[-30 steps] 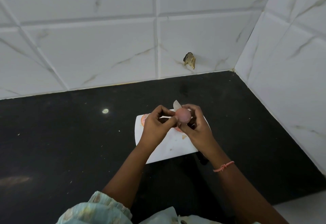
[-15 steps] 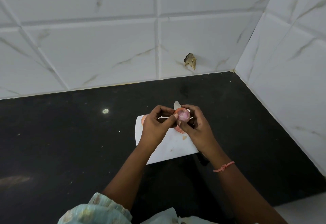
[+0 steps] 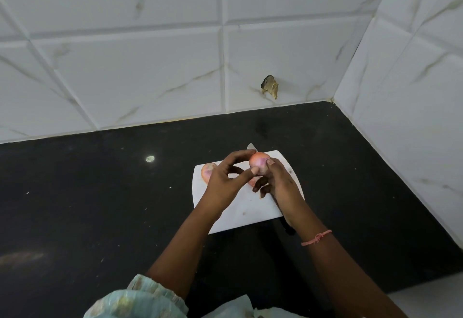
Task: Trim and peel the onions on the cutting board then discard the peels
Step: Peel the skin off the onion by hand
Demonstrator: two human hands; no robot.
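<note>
Above cutting board (image 3: 250, 207), onion (image 3: 259, 165) being pinched by left hand (image 3: 225, 179) and right hand (image 3: 280, 182); second onion (image 3: 207, 171) being partly hidden at board's left; knife (image 3: 250, 146) being covered.

I am looking at a home kitchen corner. The table (image 3: 100, 205) is a dark polished stone slab with pale specks. It meets two walls clad in white marble-pattern tiles (image 3: 125, 72) with grouted joints. One tile has a chipped hole (image 3: 270, 86) just above the slab. A white cutting board (image 3: 246, 208) lies on the slab, with an onion (image 3: 259, 164) held above it and a knife (image 3: 250, 146) tip showing behind.
</note>
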